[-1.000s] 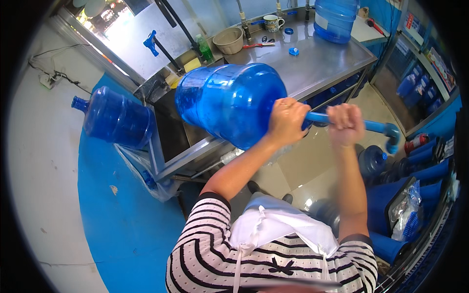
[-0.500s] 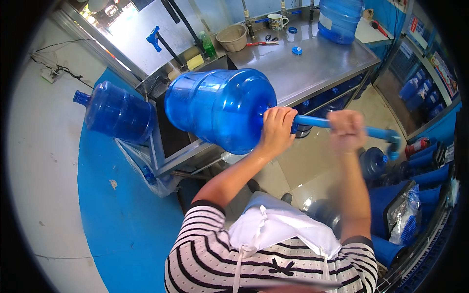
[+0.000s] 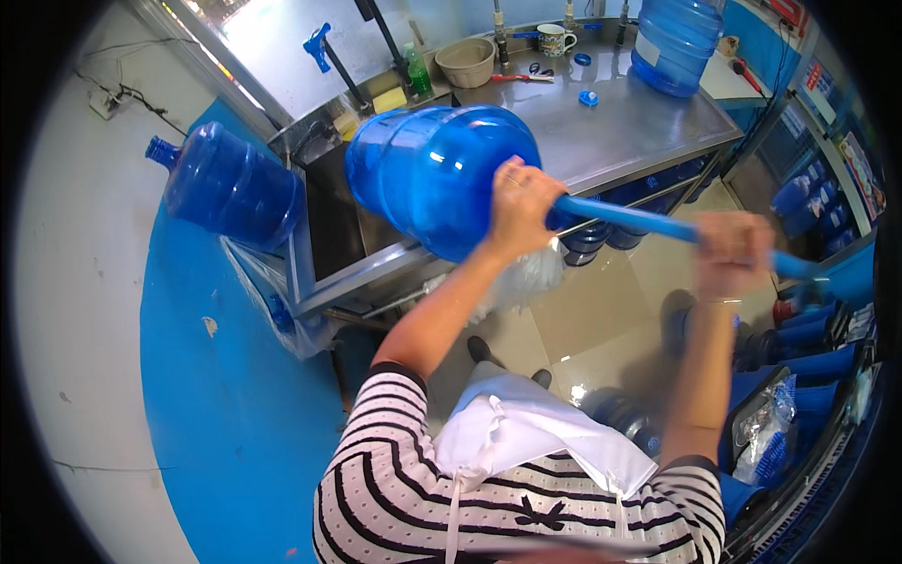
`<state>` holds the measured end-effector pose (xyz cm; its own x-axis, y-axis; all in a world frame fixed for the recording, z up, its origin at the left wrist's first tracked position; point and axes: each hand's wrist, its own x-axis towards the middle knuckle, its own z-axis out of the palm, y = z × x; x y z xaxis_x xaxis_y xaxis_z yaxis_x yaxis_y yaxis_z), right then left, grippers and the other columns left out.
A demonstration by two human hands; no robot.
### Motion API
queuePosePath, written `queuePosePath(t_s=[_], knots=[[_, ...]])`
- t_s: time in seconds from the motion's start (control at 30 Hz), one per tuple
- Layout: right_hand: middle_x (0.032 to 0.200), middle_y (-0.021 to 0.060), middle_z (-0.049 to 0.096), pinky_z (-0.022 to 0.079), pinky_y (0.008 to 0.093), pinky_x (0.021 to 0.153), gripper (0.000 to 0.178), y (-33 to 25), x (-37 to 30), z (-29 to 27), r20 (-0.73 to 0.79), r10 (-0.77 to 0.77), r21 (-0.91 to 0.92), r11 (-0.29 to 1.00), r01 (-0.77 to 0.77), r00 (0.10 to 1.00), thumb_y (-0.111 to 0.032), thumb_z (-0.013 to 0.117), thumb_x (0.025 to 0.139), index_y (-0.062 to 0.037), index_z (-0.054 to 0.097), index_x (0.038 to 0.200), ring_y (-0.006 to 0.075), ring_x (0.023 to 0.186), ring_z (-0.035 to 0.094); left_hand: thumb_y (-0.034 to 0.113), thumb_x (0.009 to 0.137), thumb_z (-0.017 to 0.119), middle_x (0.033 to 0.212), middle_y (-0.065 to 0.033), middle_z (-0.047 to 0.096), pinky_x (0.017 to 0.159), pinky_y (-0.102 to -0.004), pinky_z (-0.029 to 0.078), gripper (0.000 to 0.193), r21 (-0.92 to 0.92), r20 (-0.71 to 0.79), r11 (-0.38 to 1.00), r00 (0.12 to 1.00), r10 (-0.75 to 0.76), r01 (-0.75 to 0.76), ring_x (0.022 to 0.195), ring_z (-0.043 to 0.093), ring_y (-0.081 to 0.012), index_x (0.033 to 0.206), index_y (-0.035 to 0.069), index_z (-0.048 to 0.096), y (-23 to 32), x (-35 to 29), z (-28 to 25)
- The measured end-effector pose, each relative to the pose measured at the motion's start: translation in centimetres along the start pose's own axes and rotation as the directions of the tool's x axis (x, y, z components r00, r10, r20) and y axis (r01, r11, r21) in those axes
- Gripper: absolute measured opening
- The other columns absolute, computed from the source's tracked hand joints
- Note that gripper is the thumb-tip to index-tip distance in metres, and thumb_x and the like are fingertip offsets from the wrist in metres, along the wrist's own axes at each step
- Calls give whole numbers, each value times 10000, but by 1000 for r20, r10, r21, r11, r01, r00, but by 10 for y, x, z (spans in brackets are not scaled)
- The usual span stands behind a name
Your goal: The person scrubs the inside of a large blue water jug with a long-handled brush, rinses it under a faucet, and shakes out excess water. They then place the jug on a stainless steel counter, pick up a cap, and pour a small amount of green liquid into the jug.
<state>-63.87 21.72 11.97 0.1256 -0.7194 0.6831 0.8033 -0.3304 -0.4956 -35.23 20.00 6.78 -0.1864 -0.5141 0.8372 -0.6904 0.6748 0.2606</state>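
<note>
A large blue water jug [image 3: 427, 179] lies on its side over the sink [image 3: 324, 211], its neck turned toward me and to the right. My left hand [image 3: 521, 207] is closed around the neck end, which its fingers mostly hide. Out of the mouth runs a long blue rod [image 3: 629, 216] with a bent outer end; its inner end is hidden in the jug. My right hand [image 3: 731, 249], blurred by motion, grips the rod near that bent end. Another blue jug [image 3: 235, 183] rests tilted against the sink's left side.
On the steel counter [image 3: 611, 141] stand a bowl [image 3: 465, 64], a patterned mug [image 3: 554, 39], red-handled scissors [image 3: 524, 77], a blue cap [image 3: 588, 98] and an upright jug [image 3: 676, 47]. A green bottle [image 3: 416, 70] stands behind the sink. More jugs [image 3: 625, 418] are on the floor.
My right hand has moved to the right with the rod, and more of the rod shows outside the jug. My left hand stays at the neck. The view has shifted slightly.
</note>
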Motion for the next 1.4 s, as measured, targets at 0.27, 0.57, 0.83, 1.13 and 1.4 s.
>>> queuePosePath(t_s=[0.27,0.57,0.83,1.13,1.4], knots=[[520,-31,283,274,283,511,454,-33,52,-11,-163,-87,152,982,112,983,-245,501,982,-178,317,571,88,453,289,108,524,797,904,-73,688,953,-430,492,405,-29,-31,998,998,-50,49,895,663,-295,911,107,675,-30,-6,13],[572,-23,305,311,285,549,416,16,152,81,123,122,184,972,-143,985,-222,479,1011,-160,342,622,95,497,321,94,558,757,855,-83,676,850,-423,514,341,-73,-180,989,974,-139,128,860,667,-307,884,105,656,-85,19,-32],[600,19,380,362,307,624,465,277,163,97,-251,130,-423,876,-229,959,-325,556,1005,-106,421,618,141,591,375,136,569,766,889,-111,656,790,-410,510,379,-198,-80,946,958,-275,255,857,646,-331,915,85,621,-191,16,-63],[566,26,366,297,293,450,580,465,192,146,344,696,-448,712,-541,630,-452,616,939,-109,341,561,135,477,373,190,549,805,860,-172,657,770,-384,516,461,-542,78,749,911,-406,380,837,648,-358,945,18,642,-329,-59,-107],[553,-2,367,286,291,438,582,485,255,181,354,466,-88,880,-467,811,-512,508,988,-132,331,584,105,430,330,178,553,804,964,-151,679,794,-398,534,486,-426,-262,712,677,-688,558,898,666,-363,993,67,629,-325,-48,-112]])
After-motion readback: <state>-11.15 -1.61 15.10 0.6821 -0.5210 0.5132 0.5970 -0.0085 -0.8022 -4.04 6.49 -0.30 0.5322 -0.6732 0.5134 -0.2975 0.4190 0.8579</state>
